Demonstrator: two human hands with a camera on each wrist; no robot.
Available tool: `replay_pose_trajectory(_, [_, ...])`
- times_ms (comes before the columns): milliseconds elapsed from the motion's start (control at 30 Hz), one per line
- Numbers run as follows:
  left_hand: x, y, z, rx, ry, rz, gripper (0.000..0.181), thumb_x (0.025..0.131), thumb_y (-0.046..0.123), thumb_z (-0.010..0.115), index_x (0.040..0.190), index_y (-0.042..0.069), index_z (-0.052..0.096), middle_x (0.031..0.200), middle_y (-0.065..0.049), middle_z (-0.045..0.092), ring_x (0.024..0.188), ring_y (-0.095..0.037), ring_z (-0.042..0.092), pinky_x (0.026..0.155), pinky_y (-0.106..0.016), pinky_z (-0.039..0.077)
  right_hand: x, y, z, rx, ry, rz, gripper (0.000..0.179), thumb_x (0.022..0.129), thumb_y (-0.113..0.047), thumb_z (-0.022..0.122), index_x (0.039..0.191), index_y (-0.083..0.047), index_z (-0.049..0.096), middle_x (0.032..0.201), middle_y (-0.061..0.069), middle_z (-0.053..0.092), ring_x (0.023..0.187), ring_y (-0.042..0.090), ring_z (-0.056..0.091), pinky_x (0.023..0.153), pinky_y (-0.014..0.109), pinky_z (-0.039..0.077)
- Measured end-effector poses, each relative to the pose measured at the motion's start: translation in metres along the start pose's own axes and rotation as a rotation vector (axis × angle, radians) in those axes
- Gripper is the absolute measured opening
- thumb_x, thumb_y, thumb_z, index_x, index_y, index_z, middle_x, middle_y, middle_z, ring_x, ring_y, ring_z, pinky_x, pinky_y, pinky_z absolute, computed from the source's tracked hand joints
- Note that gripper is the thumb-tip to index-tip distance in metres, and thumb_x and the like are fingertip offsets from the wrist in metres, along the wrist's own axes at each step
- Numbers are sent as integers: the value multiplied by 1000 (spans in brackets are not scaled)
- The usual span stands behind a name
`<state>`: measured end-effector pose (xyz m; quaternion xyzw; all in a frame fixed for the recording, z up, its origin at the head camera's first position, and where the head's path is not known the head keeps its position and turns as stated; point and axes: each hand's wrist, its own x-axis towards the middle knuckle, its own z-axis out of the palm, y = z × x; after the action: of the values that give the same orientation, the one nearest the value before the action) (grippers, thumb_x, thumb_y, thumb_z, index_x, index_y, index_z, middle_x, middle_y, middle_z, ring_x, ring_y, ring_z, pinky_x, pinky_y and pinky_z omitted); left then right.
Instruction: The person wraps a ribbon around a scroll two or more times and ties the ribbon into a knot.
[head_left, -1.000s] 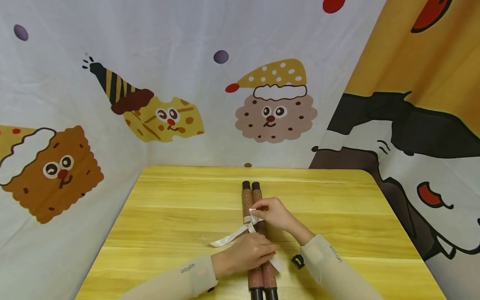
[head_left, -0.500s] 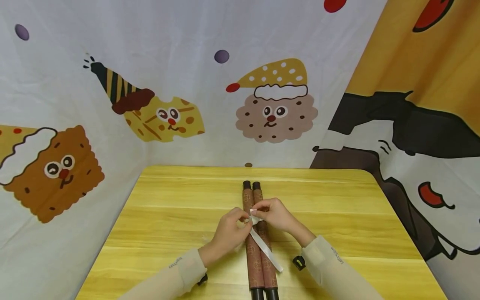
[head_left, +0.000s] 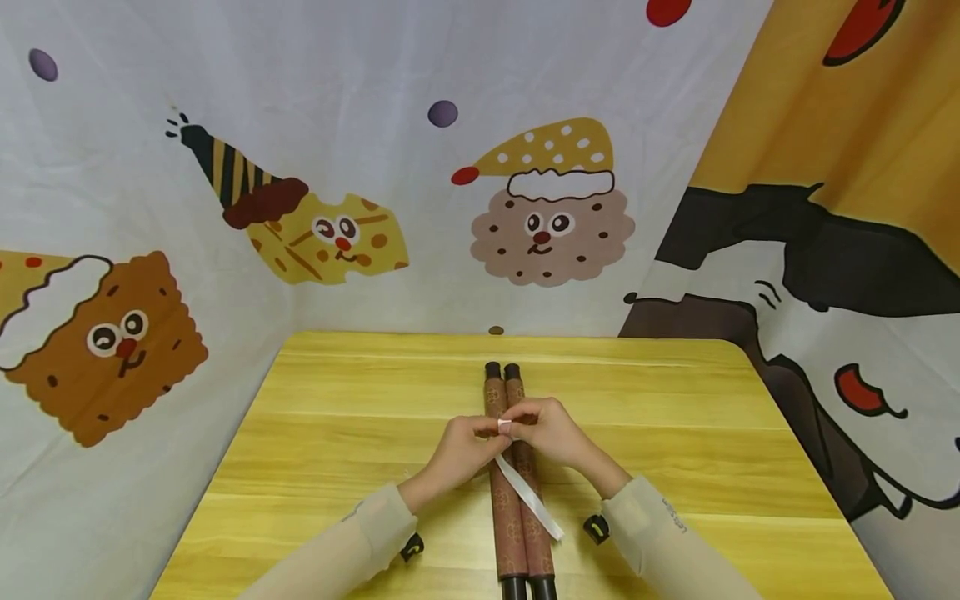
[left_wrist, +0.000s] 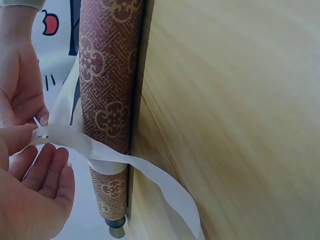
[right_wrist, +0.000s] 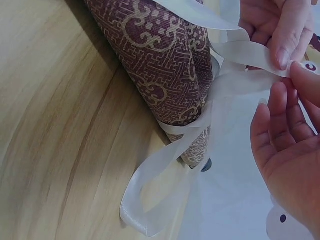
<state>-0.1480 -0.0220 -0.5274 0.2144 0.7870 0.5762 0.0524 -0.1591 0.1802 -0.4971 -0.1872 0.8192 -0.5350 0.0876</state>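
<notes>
Two scrolls, a left one [head_left: 505,510] and a right one [head_left: 532,467], lie side by side, with brown patterned covers and black end knobs. A white ribbon [head_left: 531,498] goes round them; one tail slants down across the right scroll. Above the scrolls, my left hand [head_left: 452,454] pinches the ribbon between thumb and forefinger, its other fingers loosely bent in the left wrist view. Right against it, my right hand [head_left: 555,435] pinches the ribbon too. In the right wrist view, a ribbon loop [right_wrist: 137,200] hangs beside the scroll. The fingers partly hide the crossing.
The scrolls lie on a yellow wood-grain table [head_left: 337,392]. A white cloth backdrop [head_left: 375,75] with cartoon figures stands behind it. Small black devices, a left one [head_left: 412,547] and a right one [head_left: 597,528], sit at the sleeve cuffs.
My left hand has moved up from over the lower scrolls to the right hand and now pinches the ribbon. The ribbon tail at the left has been lifted. My right hand has barely moved.
</notes>
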Motion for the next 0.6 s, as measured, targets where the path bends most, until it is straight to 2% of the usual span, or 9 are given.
replay_pose_trajectory(167, [4, 1, 0, -24, 20, -5, 26, 96, 19, 79, 121, 15, 77, 111, 3, 76, 101, -16, 70, 85, -33, 59, -1, 2, 0, -17, 3, -52, 8, 96, -2, 75, 99, -5, 81, 97, 5, 76, 84, 17, 69, 71, 28, 58])
replay_pose_trajectory(267, [4, 2, -1, -50, 3, 3, 22, 96, 19, 79, 118, 17, 79, 109, 5, 77, 99, -16, 69, 85, -35, 58, -1, 2, 0, -33, 2, -65, 8, 95, -2, 75, 100, -6, 81, 98, 3, 76, 83, 13, 67, 71, 27, 57])
replay_pose_trajectory(367, [4, 1, -2, -94, -16, 1, 15, 97, 17, 77, 111, 17, 82, 104, 6, 79, 90, -14, 70, 80, -31, 57, -2, 2, 0, -47, 7, -82, 8, 95, -4, 76, 99, -8, 82, 97, 2, 76, 83, 12, 67, 71, 28, 56])
replay_pose_trajectory(500, [5, 0, -2, -153, 7, -34, 10, 97, 15, 77, 104, 14, 84, 97, 3, 80, 81, -11, 68, 73, -23, 56, -4, 2, 0, -67, 27, -69, 6, 96, -10, 77, 100, -11, 81, 94, -1, 75, 82, 13, 66, 72, 29, 56])
replay_pose_trajectory(600, [4, -1, -2, -165, 23, -50, 9, 96, 14, 78, 101, 10, 84, 95, -1, 80, 78, -11, 67, 70, -21, 54, -8, 1, 0, -125, 47, -27, 4, 97, -15, 77, 98, -12, 79, 88, -4, 73, 78, 12, 63, 68, 28, 54])
